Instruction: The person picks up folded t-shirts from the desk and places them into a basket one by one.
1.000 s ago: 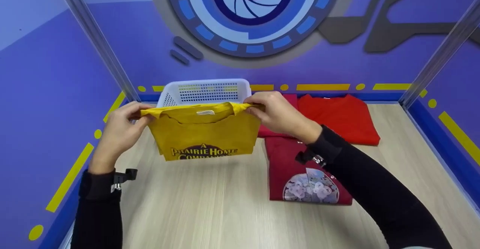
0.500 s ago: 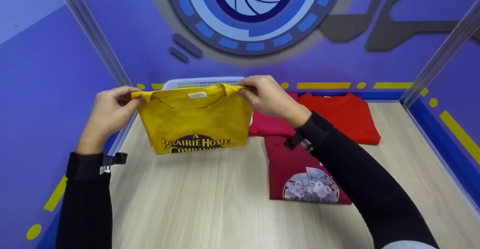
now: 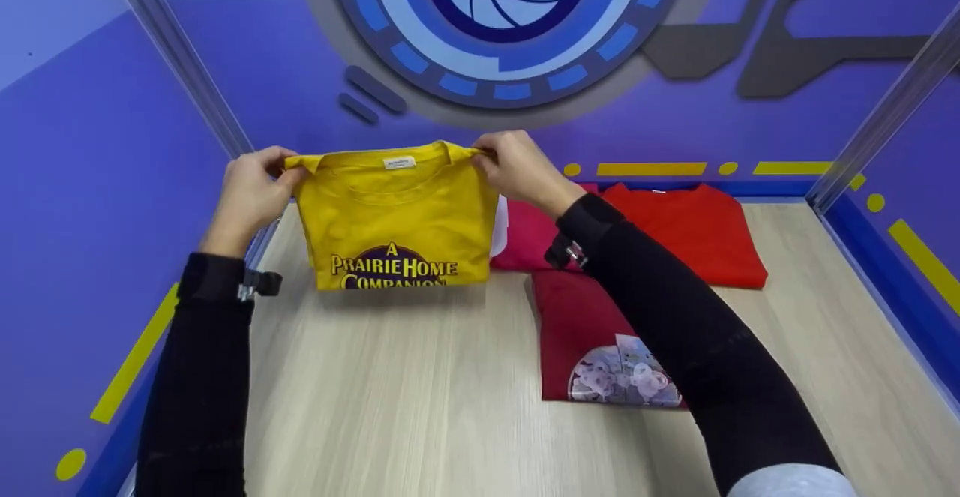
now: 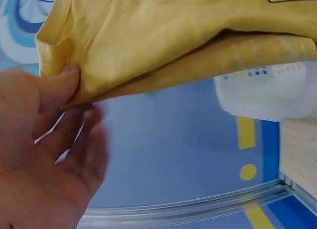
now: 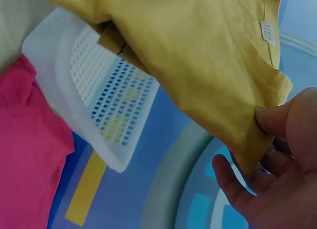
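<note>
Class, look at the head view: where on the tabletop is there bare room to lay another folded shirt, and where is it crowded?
Bare wood lies in front of the yellow shirt, left of the maroon shirt, and at the table's right, beyond the red shirt. The far middle is crowded: pink shirt, red and maroon shirts touch.

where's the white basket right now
In the head view the white basket is almost hidden behind the yellow shirt, left of the pink shirt.

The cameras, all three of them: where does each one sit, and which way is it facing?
Head: worn high, looks forward and down at the table; both hands and black sleeves show.
Left wrist: looks up past the left hand pinching the yellow shirt.
Right wrist: looks up past the right hand.
Shared: yellow shirt; wrist views also share the white basket.
</note>
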Demonstrator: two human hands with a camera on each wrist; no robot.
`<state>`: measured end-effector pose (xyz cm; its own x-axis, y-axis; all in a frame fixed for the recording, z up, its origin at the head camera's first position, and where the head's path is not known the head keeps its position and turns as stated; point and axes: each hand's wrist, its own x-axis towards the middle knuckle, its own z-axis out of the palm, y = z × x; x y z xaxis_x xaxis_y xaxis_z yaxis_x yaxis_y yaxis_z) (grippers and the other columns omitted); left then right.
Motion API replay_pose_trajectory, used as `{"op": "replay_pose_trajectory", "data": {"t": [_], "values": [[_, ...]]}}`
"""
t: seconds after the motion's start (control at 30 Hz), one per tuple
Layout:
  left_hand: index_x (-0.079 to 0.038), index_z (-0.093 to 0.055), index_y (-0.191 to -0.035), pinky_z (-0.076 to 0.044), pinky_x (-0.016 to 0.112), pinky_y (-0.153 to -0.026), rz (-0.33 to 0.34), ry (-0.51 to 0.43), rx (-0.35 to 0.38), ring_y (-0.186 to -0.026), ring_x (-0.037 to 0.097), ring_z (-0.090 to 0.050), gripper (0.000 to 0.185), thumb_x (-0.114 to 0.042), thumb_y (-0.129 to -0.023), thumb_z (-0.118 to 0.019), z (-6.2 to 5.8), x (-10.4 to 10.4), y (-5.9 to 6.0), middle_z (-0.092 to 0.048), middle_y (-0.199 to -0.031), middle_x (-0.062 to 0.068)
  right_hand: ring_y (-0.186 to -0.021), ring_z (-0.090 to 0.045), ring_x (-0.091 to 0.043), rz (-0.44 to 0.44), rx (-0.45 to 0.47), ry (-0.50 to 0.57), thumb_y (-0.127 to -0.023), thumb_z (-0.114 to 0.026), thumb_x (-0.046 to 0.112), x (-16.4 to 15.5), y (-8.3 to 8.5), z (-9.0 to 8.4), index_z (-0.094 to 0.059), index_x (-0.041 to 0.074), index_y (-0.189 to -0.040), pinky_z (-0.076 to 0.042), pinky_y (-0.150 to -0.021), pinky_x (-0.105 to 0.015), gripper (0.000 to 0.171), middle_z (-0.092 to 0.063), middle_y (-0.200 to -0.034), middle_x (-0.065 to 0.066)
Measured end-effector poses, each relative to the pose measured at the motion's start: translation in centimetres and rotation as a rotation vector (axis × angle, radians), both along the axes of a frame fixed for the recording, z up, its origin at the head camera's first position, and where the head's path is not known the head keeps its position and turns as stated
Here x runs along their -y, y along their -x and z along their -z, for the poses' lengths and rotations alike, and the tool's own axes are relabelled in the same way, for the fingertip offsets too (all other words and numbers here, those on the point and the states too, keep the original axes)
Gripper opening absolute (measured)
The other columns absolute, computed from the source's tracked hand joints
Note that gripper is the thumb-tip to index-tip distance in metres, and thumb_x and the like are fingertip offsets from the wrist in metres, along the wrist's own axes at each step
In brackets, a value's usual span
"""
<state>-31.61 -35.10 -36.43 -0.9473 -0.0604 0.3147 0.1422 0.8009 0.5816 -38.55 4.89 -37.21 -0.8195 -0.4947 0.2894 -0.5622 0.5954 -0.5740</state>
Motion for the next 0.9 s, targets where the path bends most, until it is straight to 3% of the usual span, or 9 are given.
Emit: {"op": "replay_pose_trajectory", "data": {"t": [0.13, 0.23, 0.37, 0.53, 0.73, 0.9], "values": [[-0.005, -0.078, -0.131, -0.046, 0.02, -0.059, -0.037, 0.01, 0.03, -0.077, 0.022, -0.06, 0.032, -0.028, -0.111, -0.067, 0.2, -0.1, 2.1, -0.074, -0.12, 0.022, -0.106, -0.074, -0.023, 0.03, -0.025, -0.014, -0.114, -0.061, 0.02, 0.8, 1.3, 0.5, -0.08, 0.007, -0.128, -0.063, -0.092, -0.037, 0.027, -0.081, -0.124, -0.013], [-0.003, -0.075, -0.135, -0.048, 0.023, -0.069, -0.034, 0.019, 0.089, -0.088, 0.024, -0.062, 0.034, -0.027, -0.112, -0.065, 0.3, -0.2, 3.4, -0.072, -0.131, 0.023, -0.109, -0.075, -0.025, 0.053, -0.029, -0.049, -0.114, -0.061, 0.02, 1.3, 2.3, 0.9, -0.08, 0.007, -0.13, -0.063, -0.096, -0.039, 0.028, -0.081, -0.126, -0.013], [-0.001, -0.073, -0.138, -0.051, 0.037, -0.084, -0.024, 0.039, 0.166, -0.108, 0.034, -0.063, 0.036, -0.023, -0.113, -0.061, 0.6, -0.7, 5.0, -0.07, -0.139, 0.026, -0.105, -0.073, -0.027, 0.069, 0.009, -0.11, -0.114, -0.06, 0.017, 1.6, 3.6, 1.8, -0.079, 0.004, -0.131, -0.06, -0.094, -0.038, 0.028, -0.08, -0.126, -0.016], [0.001, -0.07, -0.143, -0.055, 0.046, -0.09, -0.032, 0.069, 0.25, -0.11, 0.037, -0.066, 0.039, -0.023, -0.112, -0.061, 1.9, -1.7, 6.9, -0.069, -0.141, 0.028, -0.096, -0.067, -0.03, 0.089, 0.054, -0.169, -0.114, -0.06, 0.017, 1.6, 4.6, 3.2, -0.079, 0.003, -0.128, -0.052, -0.087, -0.039, 0.028, -0.079, -0.122, -0.019], [0.001, -0.066, -0.147, -0.052, 0.044, -0.091, -0.049, 0.122, 0.396, -0.11, 0.038, -0.063, 0.042, -0.022, -0.113, -0.06, 4.0, -2.0, 7.8, -0.066, -0.144, 0.029, -0.112, -0.071, -0.035, 0.121, 0.048, -0.24, -0.111, -0.063, 0.018, 2.3, 5.3, 5.7, -0.083, 0.008, -0.125, -0.038, -0.11, -0.049, 0.026, -0.083, -0.122, -0.014], [0.004, -0.061, -0.152, -0.056, 0.054, -0.107, -0.057, 0.144, 0.496, -0.131, 0.047, -0.064, 0.046, -0.019, -0.112, -0.059, 5.3, -2.0, 7.9, -0.058, -0.156, 0.034, -0.107, -0.069, -0.033, 0.134, 0.048, -0.288, -0.109, -0.065, 0.016, 3.2, 5.5, 7.3, -0.086, 0.01, -0.114, -0.029, -0.102, -0.048, 0.022, -0.085, -0.114, -0.009]]}}
